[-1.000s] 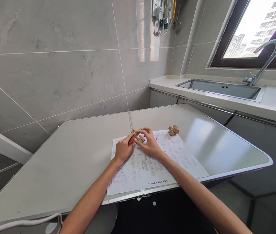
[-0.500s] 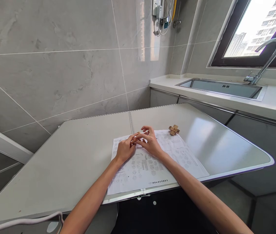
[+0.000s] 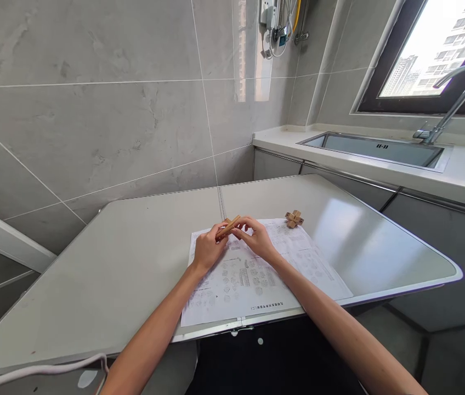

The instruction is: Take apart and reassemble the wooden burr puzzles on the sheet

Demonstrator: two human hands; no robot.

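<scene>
Both my hands meet over a printed instruction sheet (image 3: 253,285) on a grey folding table (image 3: 125,274). My left hand (image 3: 207,250) pinches a light wooden puzzle stick (image 3: 228,226), which points up to the right. The fingers of my right hand (image 3: 257,238) are closed on the same stick's right end, and I cannot see whether other pieces lie under them. An assembled wooden burr puzzle (image 3: 294,219) rests at the sheet's far right corner, apart from both hands.
A steel sink (image 3: 374,148) with a curved tap (image 3: 454,99) sits in the counter at the right, under a window. Tiled wall stands behind the table. A white cable (image 3: 35,374) runs along the table's near left edge.
A second ago my hands held crossed wooden pieces; half a second ago they pressed low on the sheet. Now a single stick is lifted between them. The assembled puzzle has not moved.
</scene>
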